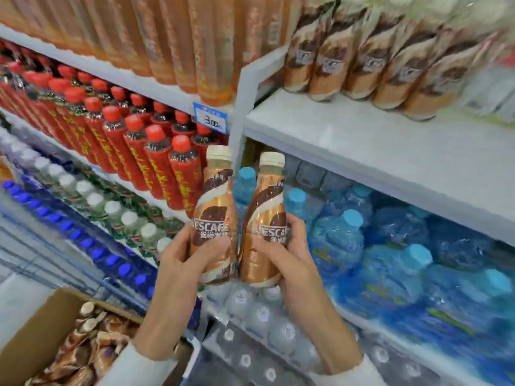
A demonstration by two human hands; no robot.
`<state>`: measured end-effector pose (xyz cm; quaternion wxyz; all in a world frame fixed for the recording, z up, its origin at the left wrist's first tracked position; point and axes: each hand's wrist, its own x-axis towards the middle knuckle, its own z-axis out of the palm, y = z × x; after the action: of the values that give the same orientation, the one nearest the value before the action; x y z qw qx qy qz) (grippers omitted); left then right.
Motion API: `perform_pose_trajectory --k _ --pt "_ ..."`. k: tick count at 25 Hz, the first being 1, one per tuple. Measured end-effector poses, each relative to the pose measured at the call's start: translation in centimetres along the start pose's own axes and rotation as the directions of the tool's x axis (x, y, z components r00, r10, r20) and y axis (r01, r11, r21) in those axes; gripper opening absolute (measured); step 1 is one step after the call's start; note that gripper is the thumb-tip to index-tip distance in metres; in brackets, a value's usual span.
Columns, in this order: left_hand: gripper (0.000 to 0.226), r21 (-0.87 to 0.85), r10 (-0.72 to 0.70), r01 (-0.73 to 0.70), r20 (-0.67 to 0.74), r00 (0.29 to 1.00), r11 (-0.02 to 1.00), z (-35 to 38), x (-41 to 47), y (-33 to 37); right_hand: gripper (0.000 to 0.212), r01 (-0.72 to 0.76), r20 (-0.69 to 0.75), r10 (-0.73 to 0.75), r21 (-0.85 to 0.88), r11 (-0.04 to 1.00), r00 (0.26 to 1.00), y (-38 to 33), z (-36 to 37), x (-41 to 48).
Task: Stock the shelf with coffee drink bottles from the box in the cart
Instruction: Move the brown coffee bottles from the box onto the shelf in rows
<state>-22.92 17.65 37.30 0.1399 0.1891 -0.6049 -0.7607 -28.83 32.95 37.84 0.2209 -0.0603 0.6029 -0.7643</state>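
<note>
The left hand [181,260] is curled round the lower half of one coffee bottle [216,207], and the right hand [284,254] is curled round the lower half of a second bottle [267,213]. Each hand has a full grip, with the thumb lying across the label. Both bottles stand upright with cream caps on top. They touch near their bases, where the two hands meet, and their necks lean slightly apart.

Above and to the right of the right hand is a white shelf [376,151] whose front part is bare. A row of like coffee bottles [362,65] stands at its back. Below the left hand, at its wrist, an open cardboard box [41,330] holds more coffee bottles [92,344] lying on their sides, and the left forearm crosses above the box's right edge.

Beyond the left hand stand red-capped bottles [133,140], with a price tag [210,118] on the shelf edge above them. Just right of the right hand, under the white shelf, are blue water bottles [348,238]. Both sleeves are white.
</note>
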Motion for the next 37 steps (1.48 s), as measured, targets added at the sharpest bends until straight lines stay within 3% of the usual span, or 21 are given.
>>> perform_pose_trajectory --k 6,14,18,22,28,34,37 --pt "0.043 0.044 0.137 -0.147 0.172 0.975 0.988 7.8 1.3 3.4 0.057 0.216 -0.123 -0.224 -0.075 0.974 0.967 -5.8 -5.2 -2.0" --pt "0.042 0.083 0.254 -0.313 0.407 0.878 0.946 14.6 6.5 9.1 0.058 0.396 -0.309 -0.468 -0.268 0.878 0.828 -13.4 -8.3 0.1" --pt "0.042 0.214 0.323 -0.442 0.428 0.844 0.871 17.2 11.2 11.0 0.06 0.391 -0.325 -0.535 -0.414 0.822 0.78 -16.3 -9.2 3.2" --pt "0.057 0.285 0.27 -0.426 0.455 0.849 0.859 18.4 14.0 10.4 0.064 0.329 -0.286 -0.502 -0.486 0.81 0.816 -16.3 -9.9 5.6" --pt "0.054 0.309 0.289 -0.466 0.476 0.83 0.829 18.2 15.2 9.1 0.065 0.296 -0.304 -0.491 -0.511 0.807 0.816 -15.0 -10.4 6.9" --pt "0.071 0.325 0.322 -0.523 0.507 0.8 0.788 17.5 14.8 8.6 0.069 0.277 -0.31 -0.49 -0.534 0.799 0.814 -14.5 -10.4 6.2" --pt "0.08 0.315 0.346 -0.523 0.473 0.81 0.792 17.1 14.0 8.4 0.077 0.235 -0.389 -0.54 -0.606 0.76 0.747 -14.2 -10.1 5.0"
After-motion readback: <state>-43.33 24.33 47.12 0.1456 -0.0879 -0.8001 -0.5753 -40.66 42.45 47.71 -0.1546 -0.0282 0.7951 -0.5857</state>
